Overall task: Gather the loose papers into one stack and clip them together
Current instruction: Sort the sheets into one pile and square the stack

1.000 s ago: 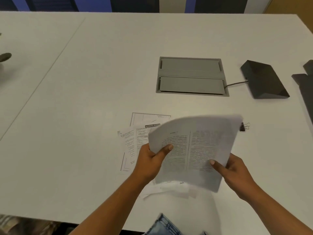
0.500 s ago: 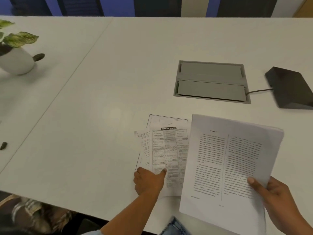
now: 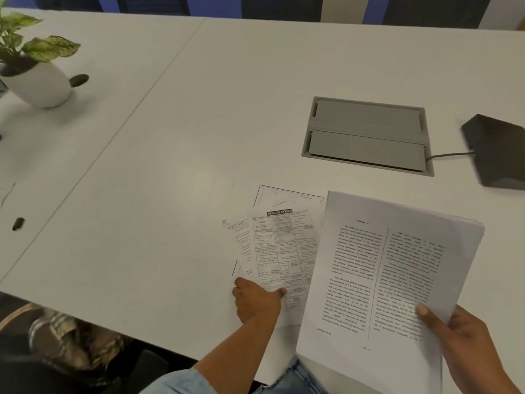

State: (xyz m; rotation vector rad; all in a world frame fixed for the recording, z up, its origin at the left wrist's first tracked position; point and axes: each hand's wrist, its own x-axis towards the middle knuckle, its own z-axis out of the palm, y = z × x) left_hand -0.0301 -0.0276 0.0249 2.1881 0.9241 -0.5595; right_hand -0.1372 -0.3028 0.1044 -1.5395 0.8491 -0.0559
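My right hand (image 3: 466, 342) grips a stack of printed papers (image 3: 386, 274) by its lower right corner and holds it above the table's near edge. To its left, three loose sheets (image 3: 281, 245) lie fanned on the white table (image 3: 170, 166); the top one is headed with a black banner. My left hand (image 3: 257, 301) pinches the bottom edge of these loose sheets, thumb on top. The binder clip is hidden from view.
A grey cable hatch (image 3: 366, 135) is set into the table beyond the papers. A black wedge-shaped device (image 3: 497, 152) with a cord sits at the right edge. A potted plant (image 3: 34, 72) stands far left, and a small dark object (image 3: 18, 223) lies at left.
My left hand let go of the stack and came down onto the loose sheets. My right hand carried the stack to the right and lower. The view shifted left.
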